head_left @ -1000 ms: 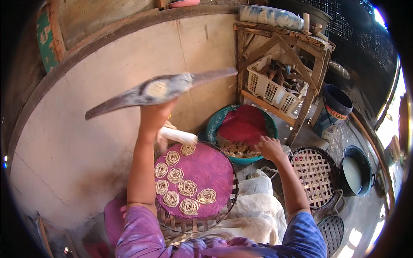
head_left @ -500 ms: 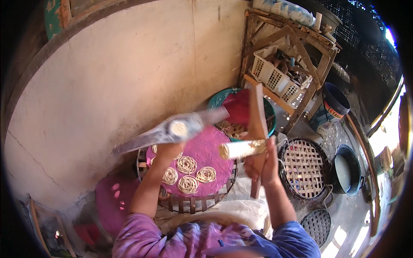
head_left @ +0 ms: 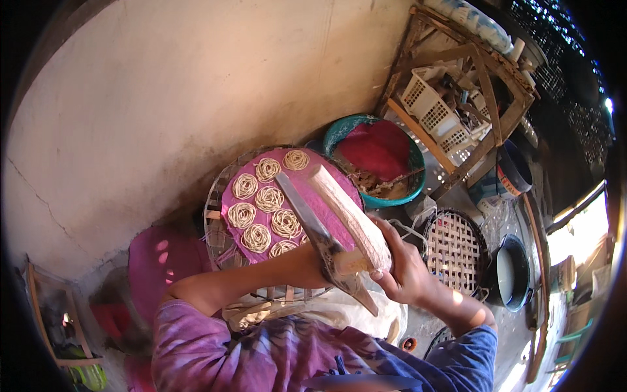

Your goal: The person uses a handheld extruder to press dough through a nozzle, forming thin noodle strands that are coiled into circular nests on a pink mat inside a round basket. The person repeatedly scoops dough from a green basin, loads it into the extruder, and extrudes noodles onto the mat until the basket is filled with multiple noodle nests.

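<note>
My left hand (head_left: 315,266), its fingers mostly hidden, holds a long dark press board (head_left: 312,228) that slants across in front of me. My right hand (head_left: 410,269) is closed round the lower end of a pale wooden press bar (head_left: 349,212), its thumb showing on the near side. A short yellowish cylinder (head_left: 351,262) lies between the board and the bar, linking the two at their lower part. Beyond them, several coiled noodle nests (head_left: 269,199) rest on a pink cloth (head_left: 313,186) over a round woven basket (head_left: 213,214).
Behind the basket stands a teal basin (head_left: 418,186) with red cloth inside. At the right are a woven basket (head_left: 454,251), a dark bucket (head_left: 511,271) with pale liquid and a wooden rack (head_left: 424,137) holding a cream crate (head_left: 431,111). A plastered wall (head_left: 163,85) rises at the left.
The board and the bar, held apart before, are brought together in front of me. Both hands have moved inward, and the view has shifted, showing more noodle nests.
</note>
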Demonstrator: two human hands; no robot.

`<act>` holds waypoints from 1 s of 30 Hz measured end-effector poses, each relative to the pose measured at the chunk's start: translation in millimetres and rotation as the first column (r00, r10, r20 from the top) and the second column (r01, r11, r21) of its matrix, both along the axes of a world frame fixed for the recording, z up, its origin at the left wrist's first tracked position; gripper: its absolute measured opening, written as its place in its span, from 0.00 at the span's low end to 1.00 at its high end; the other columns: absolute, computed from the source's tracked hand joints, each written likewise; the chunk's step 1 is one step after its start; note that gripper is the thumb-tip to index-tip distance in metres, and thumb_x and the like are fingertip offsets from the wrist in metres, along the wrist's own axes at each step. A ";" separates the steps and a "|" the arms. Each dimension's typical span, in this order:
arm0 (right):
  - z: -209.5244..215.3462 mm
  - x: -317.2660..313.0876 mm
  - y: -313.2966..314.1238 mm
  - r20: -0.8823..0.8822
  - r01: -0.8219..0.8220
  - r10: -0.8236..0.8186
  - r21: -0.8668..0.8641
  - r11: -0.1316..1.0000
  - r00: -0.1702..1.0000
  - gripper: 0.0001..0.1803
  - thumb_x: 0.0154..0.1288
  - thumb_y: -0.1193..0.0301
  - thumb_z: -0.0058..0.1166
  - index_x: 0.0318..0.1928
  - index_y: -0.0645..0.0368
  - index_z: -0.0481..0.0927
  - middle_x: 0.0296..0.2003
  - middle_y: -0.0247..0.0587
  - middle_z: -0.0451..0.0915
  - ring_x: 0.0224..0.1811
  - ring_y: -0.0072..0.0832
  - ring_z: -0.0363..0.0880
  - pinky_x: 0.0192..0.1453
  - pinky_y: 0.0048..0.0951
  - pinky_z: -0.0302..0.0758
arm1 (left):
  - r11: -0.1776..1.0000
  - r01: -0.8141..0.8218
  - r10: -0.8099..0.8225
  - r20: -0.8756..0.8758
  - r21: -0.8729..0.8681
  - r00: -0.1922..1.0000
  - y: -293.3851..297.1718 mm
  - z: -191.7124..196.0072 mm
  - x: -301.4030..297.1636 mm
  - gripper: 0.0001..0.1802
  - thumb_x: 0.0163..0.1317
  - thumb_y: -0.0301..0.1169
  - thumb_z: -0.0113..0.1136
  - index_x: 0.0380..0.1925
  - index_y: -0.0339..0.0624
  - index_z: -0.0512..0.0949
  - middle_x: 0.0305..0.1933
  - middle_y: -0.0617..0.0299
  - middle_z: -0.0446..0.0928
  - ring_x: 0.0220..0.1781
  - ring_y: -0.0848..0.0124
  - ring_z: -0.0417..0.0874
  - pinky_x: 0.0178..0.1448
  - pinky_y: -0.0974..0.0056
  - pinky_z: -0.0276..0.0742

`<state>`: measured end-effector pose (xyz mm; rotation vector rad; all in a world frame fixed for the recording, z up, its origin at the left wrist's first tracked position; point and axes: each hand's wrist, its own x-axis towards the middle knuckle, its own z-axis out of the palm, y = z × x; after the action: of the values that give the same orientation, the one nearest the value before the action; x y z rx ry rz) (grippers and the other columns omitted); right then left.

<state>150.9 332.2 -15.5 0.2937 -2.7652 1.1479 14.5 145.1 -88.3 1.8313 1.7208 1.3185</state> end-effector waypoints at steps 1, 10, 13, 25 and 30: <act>-2.4 4.1 2.7 0.080 0.004 -0.003 -0.021 1.000 0.997 0.48 0.62 0.52 0.57 0.71 0.71 0.53 0.57 0.69 0.72 0.58 0.56 0.77 0.64 0.43 0.72 | 1.000 0.020 -0.020 0.049 -0.010 0.999 1.9 -5.3 3.4 0.17 0.55 0.34 0.65 0.45 0.40 0.79 0.39 0.49 0.81 0.48 0.55 0.82 0.55 0.51 0.74; -41.6 50.2 49.5 0.284 0.177 0.713 -0.959 0.222 0.641 0.83 0.36 0.12 0.38 0.73 0.76 0.43 0.55 0.68 0.72 0.53 0.48 0.77 0.55 0.47 0.73 | 0.948 0.204 -0.313 0.613 0.243 0.726 33.5 83.2 -52.6 0.43 0.58 0.53 0.68 0.65 0.41 0.62 0.60 0.50 0.71 0.67 0.57 0.71 0.69 0.54 0.70; -49.6 50.3 57.0 0.170 0.222 0.748 -0.975 0.032 0.642 0.85 0.34 0.09 0.30 0.72 0.79 0.46 0.47 0.66 0.76 0.42 0.42 0.80 0.46 0.40 0.76 | 0.694 0.156 -0.713 0.701 0.702 0.021 76.1 114.3 -81.9 0.46 0.63 0.62 0.55 0.70 0.43 0.56 0.66 0.46 0.68 0.69 0.52 0.70 0.70 0.45 0.68; -24.7 -30.1 113.9 0.752 0.538 0.351 -0.650 0.537 0.558 0.46 0.69 0.35 0.35 0.68 0.65 0.59 0.47 0.66 0.79 0.42 0.47 0.84 0.46 0.44 0.82 | 0.620 -0.219 -0.780 0.563 0.753 -0.272 161.4 -54.5 -157.5 0.30 0.63 0.59 0.56 0.47 0.43 0.73 0.45 0.59 0.75 0.51 0.61 0.76 0.62 0.54 0.72; -8.2 -39.7 93.9 0.765 0.503 0.032 -0.454 0.735 0.643 0.40 0.72 0.41 0.39 0.65 0.67 0.65 0.45 0.62 0.80 0.36 0.39 0.86 0.41 0.36 0.84 | 0.570 -0.235 -0.818 0.572 0.787 -0.066 142.2 -41.1 -181.4 0.25 0.66 0.57 0.54 0.43 0.45 0.73 0.40 0.63 0.73 0.49 0.65 0.76 0.57 0.52 0.75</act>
<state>111.2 426.1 -23.7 -0.8120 -2.5229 2.4257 -166.9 287.3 -129.4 0.6657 -0.2741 2.2779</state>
